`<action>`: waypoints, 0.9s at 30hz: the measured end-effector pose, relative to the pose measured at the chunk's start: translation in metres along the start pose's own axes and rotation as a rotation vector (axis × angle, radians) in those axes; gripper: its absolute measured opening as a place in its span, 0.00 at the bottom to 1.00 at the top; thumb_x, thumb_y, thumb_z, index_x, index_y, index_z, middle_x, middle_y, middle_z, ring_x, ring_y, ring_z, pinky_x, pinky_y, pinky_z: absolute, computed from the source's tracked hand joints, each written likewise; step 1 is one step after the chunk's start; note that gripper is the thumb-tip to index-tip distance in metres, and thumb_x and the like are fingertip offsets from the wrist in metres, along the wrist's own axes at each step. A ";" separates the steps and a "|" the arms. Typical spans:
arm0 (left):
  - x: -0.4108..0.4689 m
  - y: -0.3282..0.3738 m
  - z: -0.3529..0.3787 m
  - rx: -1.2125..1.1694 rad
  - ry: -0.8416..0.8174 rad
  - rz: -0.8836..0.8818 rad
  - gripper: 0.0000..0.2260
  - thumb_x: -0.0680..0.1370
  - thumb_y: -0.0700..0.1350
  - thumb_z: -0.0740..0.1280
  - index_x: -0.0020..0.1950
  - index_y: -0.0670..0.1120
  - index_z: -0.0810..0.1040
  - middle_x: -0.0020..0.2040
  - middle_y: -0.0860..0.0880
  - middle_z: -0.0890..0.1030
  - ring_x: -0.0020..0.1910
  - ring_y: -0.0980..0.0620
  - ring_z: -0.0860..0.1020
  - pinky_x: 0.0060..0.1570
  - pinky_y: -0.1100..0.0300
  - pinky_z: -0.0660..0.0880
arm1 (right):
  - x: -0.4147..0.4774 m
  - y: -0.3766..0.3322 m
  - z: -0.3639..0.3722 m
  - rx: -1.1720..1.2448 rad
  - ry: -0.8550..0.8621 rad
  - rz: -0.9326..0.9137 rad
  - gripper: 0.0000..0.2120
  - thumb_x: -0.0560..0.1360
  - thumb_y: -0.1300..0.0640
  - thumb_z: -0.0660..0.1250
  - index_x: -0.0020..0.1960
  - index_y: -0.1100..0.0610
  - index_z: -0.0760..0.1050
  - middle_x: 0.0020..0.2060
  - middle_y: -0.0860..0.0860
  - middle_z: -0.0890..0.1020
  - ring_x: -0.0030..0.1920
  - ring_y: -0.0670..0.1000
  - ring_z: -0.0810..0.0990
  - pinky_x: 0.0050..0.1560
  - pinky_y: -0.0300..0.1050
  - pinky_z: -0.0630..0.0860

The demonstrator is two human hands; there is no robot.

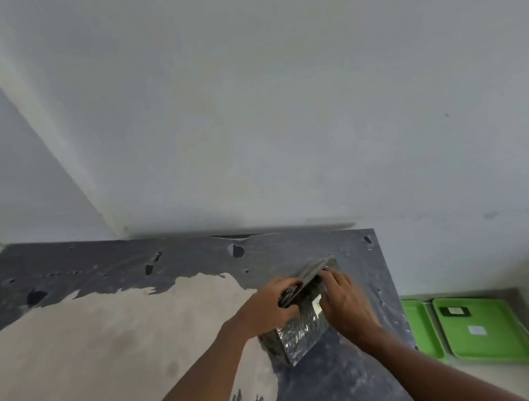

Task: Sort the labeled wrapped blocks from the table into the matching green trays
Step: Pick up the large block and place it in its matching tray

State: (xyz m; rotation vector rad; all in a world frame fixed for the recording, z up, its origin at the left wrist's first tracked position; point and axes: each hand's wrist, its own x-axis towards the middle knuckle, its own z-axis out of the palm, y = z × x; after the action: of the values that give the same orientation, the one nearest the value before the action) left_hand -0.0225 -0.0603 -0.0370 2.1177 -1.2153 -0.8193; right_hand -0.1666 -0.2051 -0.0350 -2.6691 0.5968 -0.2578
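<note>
While the block (pixel 297 330) sits on the table (pixel 353 377) at 5 o'clock, your left hand (pixel 266 307) and right hand (pixel 343 302) both clamp it; 2 trays (pixel 487 345) lie at 4 o'clock.

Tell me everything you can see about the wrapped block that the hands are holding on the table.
The wrapped block is a boxy lump in shiny, crinkled silver-grey film, resting on the worn dark table near its right edge. A small pale label shows on its upper side; the print is too blurred to read. The left hand and right hand both grip its top, fingers curled over a dark flap or layer there.
</note>
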 end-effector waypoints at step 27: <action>0.022 0.006 0.054 0.258 0.094 -0.443 0.27 0.83 0.44 0.53 0.81 0.55 0.48 0.71 0.43 0.72 0.63 0.40 0.76 0.61 0.45 0.75 | -0.038 0.040 0.021 0.129 -0.172 0.166 0.22 0.79 0.59 0.60 0.72 0.54 0.63 0.73 0.61 0.63 0.65 0.58 0.72 0.58 0.54 0.79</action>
State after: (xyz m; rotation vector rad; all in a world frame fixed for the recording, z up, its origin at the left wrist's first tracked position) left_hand -0.0565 -0.0910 -0.0732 2.6597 -0.8481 -0.7631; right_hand -0.2097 -0.2145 -0.0743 -2.4690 0.7161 -0.0182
